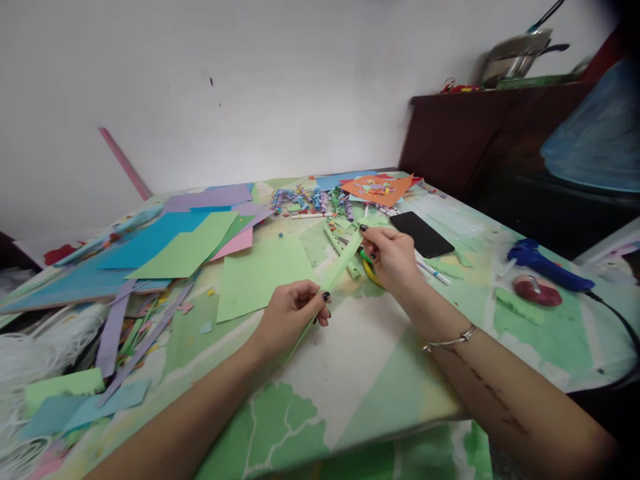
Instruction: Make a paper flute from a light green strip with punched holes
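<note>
Between my two hands stretches a light green paper strip (340, 265), held above the table at a slant. My left hand (295, 310) pinches its nearer part between thumb and fingers, and a thin end hangs below. My right hand (393, 257) grips the far end with thumb and forefinger. Under and beside my right hand lie scissors with a yellow and green handle (371, 272), partly hidden by the hand. Just left of the strip, a light green paper sheet (260, 277) lies flat on the patterned tablecloth (370, 353).
Coloured paper sheets (145, 237) are stacked at the left, near paper scraps and white cord (45, 347). Curled paper pieces (315, 198) and an orange sheet (377, 189) lie at the back. A black phone (423, 233), a blue glue gun (547, 265) and a computer mouse (537, 291) are at the right.
</note>
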A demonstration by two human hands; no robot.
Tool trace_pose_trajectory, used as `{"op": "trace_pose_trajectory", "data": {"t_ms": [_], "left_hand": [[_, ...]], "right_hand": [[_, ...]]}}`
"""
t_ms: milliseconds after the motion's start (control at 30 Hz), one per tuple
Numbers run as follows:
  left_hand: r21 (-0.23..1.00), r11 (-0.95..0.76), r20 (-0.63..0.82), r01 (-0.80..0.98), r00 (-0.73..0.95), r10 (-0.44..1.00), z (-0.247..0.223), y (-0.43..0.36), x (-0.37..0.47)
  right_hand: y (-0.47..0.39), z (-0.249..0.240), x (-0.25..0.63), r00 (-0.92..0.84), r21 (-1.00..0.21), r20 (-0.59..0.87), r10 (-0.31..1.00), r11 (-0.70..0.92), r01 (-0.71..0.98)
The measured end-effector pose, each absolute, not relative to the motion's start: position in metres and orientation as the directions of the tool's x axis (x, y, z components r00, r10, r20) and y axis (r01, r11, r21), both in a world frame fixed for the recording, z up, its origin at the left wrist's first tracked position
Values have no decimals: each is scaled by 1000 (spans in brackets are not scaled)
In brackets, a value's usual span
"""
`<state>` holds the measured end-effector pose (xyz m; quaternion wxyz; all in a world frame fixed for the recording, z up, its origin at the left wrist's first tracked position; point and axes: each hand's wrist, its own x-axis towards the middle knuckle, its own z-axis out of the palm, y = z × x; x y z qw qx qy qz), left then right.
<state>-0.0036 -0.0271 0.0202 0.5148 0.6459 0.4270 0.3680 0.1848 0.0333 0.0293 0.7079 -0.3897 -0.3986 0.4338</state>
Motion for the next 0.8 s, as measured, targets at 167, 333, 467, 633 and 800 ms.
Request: {"op": "trace_pose_trajectory", "data": {"t_ms": [167,333,467,633,800], "left_hand": [[982,-66,-9,179,392,920,25,-25,-3],[973,-57,-47,226,430,901,29,-20,-9],[972,-52,-60,229,453,889,31,-19,-12],[975,-35,-71,220,455,888,33,-18,-12],[966,-77,-52,248,473,880,32,-21,-12]], "right_hand": [[35,35,191,368,-889,218,904,340,-307],[38,33,195,383,-881,200,902,336,-332],[40,35,201,426,-868,168,889,338,-363],[42,39,207,452,-839,138,881,347,-420],[48,39,221,508,-812,129,852,385,-439]]}}
